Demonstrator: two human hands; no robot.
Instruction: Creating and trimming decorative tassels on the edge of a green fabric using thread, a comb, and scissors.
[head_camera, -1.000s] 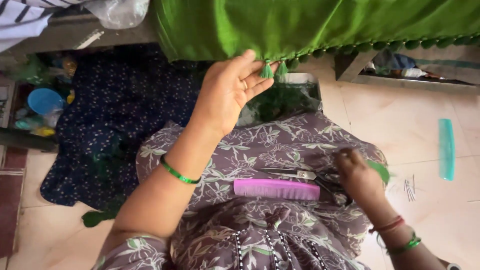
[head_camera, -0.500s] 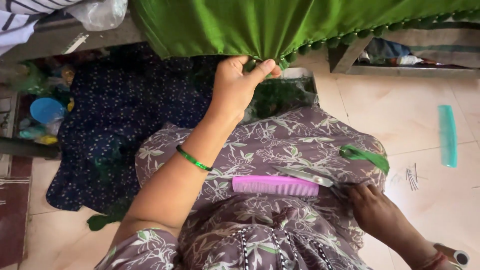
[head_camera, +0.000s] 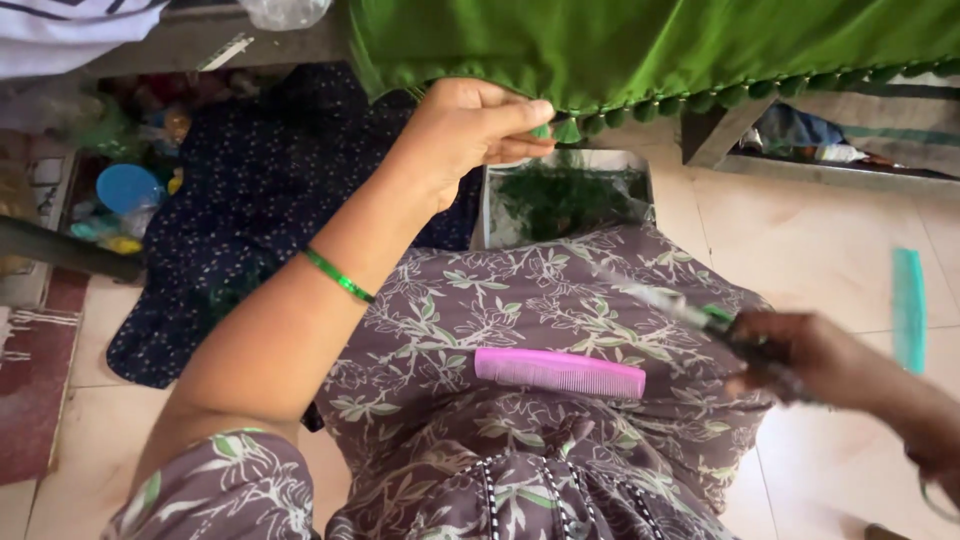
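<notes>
A tassel (head_camera: 541, 130) on the green cloth's (head_camera: 640, 45) fringed edge is pinched by the left hand (head_camera: 470, 130); blurred scissors (head_camera: 690, 315) are gripped in the right hand (head_camera: 815, 360). A pink comb (head_camera: 560, 372) is rested on the lap, above a pale tiled floor (head_camera: 800, 240).

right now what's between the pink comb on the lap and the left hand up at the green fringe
In the head view, only patterned lap fabric separates the pink comb from the left hand pinching the green fringe.

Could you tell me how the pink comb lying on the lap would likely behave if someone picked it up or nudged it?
The pink comb looks like thin plastic, so probably light and fairly stiff. It lies flat on the patterned dress fabric, so it likely won't roll, though a nudge might slide it down the sloping lap. Its fine teeth could perhaps snag the cloth.
</notes>
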